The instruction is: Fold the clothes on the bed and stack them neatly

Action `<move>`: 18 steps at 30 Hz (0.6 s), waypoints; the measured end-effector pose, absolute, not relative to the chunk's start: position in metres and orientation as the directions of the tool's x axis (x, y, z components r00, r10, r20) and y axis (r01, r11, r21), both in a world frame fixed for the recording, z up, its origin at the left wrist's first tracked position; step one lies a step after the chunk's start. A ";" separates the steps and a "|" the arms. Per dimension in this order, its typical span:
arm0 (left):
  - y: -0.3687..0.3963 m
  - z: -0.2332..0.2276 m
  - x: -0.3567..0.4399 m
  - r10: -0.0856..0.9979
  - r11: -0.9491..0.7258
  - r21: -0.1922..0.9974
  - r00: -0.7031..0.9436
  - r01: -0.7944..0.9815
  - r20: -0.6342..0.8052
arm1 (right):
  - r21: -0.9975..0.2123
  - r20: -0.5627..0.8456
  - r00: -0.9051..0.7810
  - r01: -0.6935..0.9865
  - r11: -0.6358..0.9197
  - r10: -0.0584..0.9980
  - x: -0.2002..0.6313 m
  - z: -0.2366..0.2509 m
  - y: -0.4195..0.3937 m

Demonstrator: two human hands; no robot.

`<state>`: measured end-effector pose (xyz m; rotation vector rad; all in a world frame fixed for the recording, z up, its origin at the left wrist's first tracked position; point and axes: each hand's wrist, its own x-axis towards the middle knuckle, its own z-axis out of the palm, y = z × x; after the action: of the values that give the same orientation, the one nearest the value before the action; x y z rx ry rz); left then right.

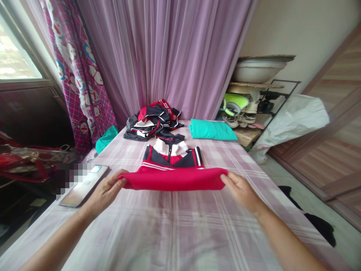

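A red, navy and white zip-up jacket (172, 178) lies with its white collar away from me, its sides tucked in and its red lower part folded up. My left hand (111, 185) pinches the left end of that red fold between thumb and fingers. At the opposite end, my right hand (238, 188) grips the fold's right corner. The fold is stretched straight between both hands, its near edge slightly raised. Close to my left wrist rests a phone (83, 187), lying flat.
Behind the jacket sits a heap of similar clothes (153, 122); a folded turquoise cloth (213, 130) is to its right. Checked fabric covers the table (197, 233). A purple curtain (180, 52) hangs at the back. Right of the table stands a rack with shoes (248, 116) and a basin (261, 69).
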<state>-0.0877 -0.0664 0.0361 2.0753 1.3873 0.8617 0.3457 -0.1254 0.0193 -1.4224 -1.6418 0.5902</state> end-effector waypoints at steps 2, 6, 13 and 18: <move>-0.069 0.053 -0.081 0.956 -0.286 0.736 0.132 0.614 0.262 | -0.834 0.341 0.147 0.503 0.226 0.929 0.341 0.033 -0.124; -0.059 0.057 -0.050 0.963 -0.189 0.780 -0.042 0.596 0.266 | -0.906 0.250 0.159 0.386 0.173 0.955 0.318 0.042 -0.110; -0.044 0.038 -0.020 0.969 -0.139 0.830 -0.099 0.540 0.227 | -0.982 0.054 -0.110 0.174 0.073 0.992 0.330 0.037 -0.148; -0.039 0.043 -0.021 0.967 -0.115 0.839 -0.134 0.531 0.217 | -0.924 -0.031 -0.044 0.383 -0.011 0.999 0.332 0.031 -0.168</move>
<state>-0.0211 -0.0387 0.0434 1.6547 1.6759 1.1787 0.3315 -0.1680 0.0315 -1.4863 -1.5219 1.0505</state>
